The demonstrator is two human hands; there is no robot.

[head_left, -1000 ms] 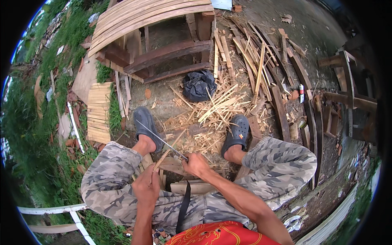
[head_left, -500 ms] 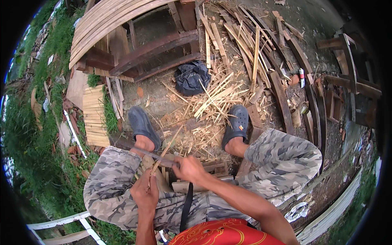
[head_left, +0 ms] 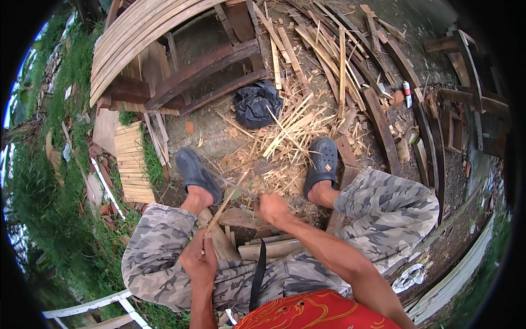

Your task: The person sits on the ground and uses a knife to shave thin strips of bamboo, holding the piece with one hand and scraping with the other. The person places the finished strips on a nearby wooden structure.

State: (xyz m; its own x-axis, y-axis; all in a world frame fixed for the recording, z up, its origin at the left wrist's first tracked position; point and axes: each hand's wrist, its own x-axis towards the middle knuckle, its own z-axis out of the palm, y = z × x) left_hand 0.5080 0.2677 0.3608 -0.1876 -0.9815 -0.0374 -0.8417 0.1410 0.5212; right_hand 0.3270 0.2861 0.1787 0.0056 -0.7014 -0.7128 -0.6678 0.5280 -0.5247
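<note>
My left hand (head_left: pixel 198 263) is closed around the near end of a thin wooden strip (head_left: pixel 223 206), which slants up and away to the right. My right hand (head_left: pixel 272 210) grips a knife (head_left: pixel 234 185) by its handle, and the long narrow blade points to the far left. Near the strip's far end the blade crosses it; whether they touch I cannot tell. Both hands are between my knees, above some wood blocks (head_left: pixel 268 248). Under and beyond them, pale wood shavings (head_left: pixel 279 178) and split slivers (head_left: pixel 293 129) lie heaped between my dark clogs.
A slatted wooden bench frame (head_left: pixel 203 82) stands ahead on the left, with a crumpled black plastic bag (head_left: pixel 257 104) beside it. A bundle of cut strips (head_left: pixel 134 164) lies on the grass. Long planks (head_left: pixel 382 131) and a white-and-red tube (head_left: pixel 407 94) are to the right.
My right hand has moved away and to the right, carrying the knife blade along the strip toward its far end. My left hand keeps its hold, nearly in place. The view has shifted slightly.
</note>
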